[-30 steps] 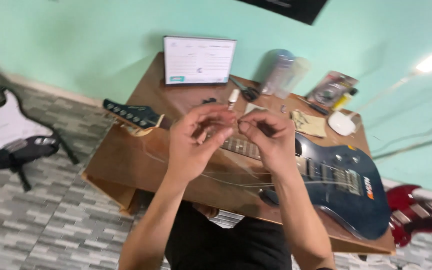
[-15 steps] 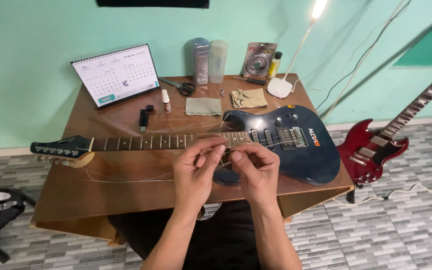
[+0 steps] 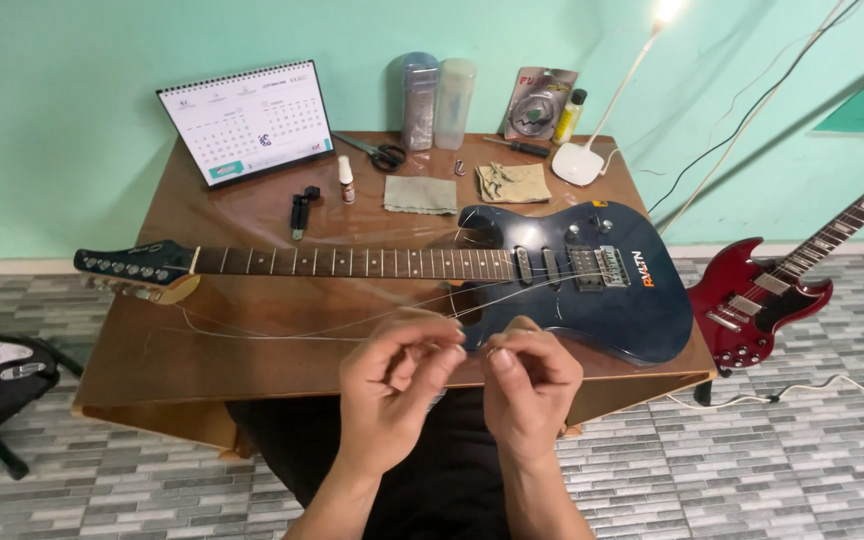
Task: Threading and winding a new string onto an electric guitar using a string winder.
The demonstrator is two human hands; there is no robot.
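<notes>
Lowered hands (image 3: 462,375) pinch guitar string (image 3: 282,335) between them.

Two bare hands, bare forearms, no sleeves in view. Left hand (image 3: 392,385): no glove, no watch, no ring seen. Right hand (image 3: 530,392): bare too, thin ring-like band on one of fingers (image 3: 492,352), too small to tell for sure. Nails short, unpainted. Wrists bare, no strap or bracelet. Dark clothing, black or near black, covers lap and lower body below forearms; cut and fabric cannot be told.
</notes>
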